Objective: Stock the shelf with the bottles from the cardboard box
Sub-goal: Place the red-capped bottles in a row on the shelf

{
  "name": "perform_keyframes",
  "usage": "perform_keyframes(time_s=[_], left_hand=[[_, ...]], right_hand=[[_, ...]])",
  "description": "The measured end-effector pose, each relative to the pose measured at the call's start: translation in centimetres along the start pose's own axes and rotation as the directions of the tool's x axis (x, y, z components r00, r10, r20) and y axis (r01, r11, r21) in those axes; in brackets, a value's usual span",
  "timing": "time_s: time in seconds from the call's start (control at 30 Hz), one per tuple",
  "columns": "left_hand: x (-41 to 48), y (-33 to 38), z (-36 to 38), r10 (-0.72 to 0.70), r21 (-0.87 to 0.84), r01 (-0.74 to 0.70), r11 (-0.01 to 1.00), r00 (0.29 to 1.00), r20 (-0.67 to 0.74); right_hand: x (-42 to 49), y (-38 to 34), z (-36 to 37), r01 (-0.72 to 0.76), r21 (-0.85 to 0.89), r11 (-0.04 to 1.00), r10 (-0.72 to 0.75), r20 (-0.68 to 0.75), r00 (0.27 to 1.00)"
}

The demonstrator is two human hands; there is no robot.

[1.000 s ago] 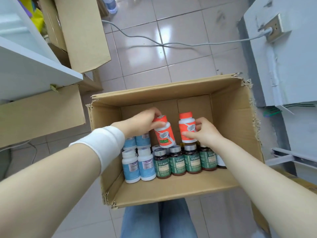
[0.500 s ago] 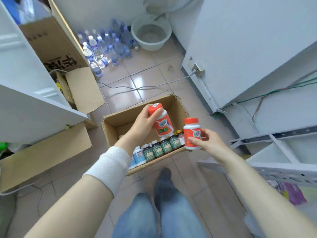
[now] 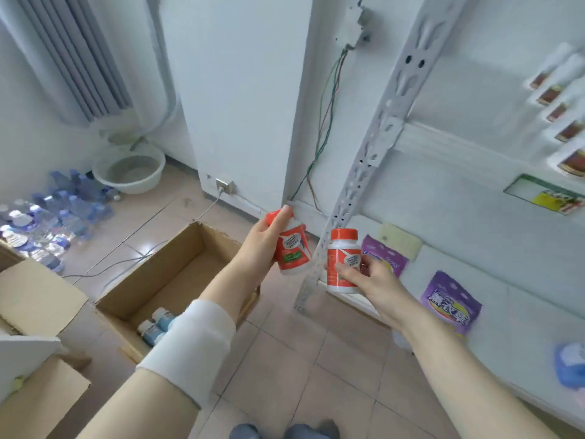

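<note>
Though apart, two bottles (image 3: pixel 293 252) (image 3: pixel 341 260); two hands (image 3: pixel 260 247) (image 3: pixel 375 282)

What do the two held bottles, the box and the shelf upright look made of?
The left bottle and right bottle: likely plastic, smooth white bodies, glossy orange caps; the cardboard box: matte brown paperboard, no sheen; the shelf upright: probably painted metal, white, punched slots.

Orange cap, orange-and-white body on the left bottle (image 3: pixel 292 251), same on the right bottle (image 3: pixel 343 264); plain brown cardboard box (image 3: pixel 152 289); purple packet (image 3: pixel 451 304), white shelf (image 3: pixel 538 264).
</note>
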State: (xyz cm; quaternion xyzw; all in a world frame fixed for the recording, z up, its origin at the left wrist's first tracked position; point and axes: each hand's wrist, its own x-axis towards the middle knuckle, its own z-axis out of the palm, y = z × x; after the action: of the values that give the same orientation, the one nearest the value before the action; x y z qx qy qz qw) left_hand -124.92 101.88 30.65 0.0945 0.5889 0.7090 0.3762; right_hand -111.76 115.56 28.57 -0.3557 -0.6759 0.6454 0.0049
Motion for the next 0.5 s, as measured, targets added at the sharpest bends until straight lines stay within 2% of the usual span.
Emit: perform_keyframes(time_s=[0.13, 0.2, 0.37, 0.5], left_hand=[[-3.1, 0.9, 8.6, 0.015, 0.016, -0.018, 1.000, 0.984, 0.178], [-4.8, 0.8, 13.6, 0.035, -0.002, -0.036, 0.999, 0.972, 0.232], [-9.1, -0.6, 28.3, 0.072, -0.006, -0.075, 0.997, 0.928, 0.365], [-11.9, -1.5, 39.0, 0.091, 0.021, -0.114, 0.993, 0.878, 0.470]], right_hand=[[-6.1, 0.6, -7.2, 0.090, 0.101, 0.991, -0.078, -0.112, 0.991], [-9.7, 1.2, -11.2, 0.140, 0.158, 0.977, -0.118, -0.142, 0.983], [-18.7, 4.0, -22.9, 0.232, 0.153, 0.961, -0.199, -0.202, 0.959], [-24.6, 5.4, -31.5, 0.300, 0.250, 0.921, -0.231, -0.272, 0.934]])
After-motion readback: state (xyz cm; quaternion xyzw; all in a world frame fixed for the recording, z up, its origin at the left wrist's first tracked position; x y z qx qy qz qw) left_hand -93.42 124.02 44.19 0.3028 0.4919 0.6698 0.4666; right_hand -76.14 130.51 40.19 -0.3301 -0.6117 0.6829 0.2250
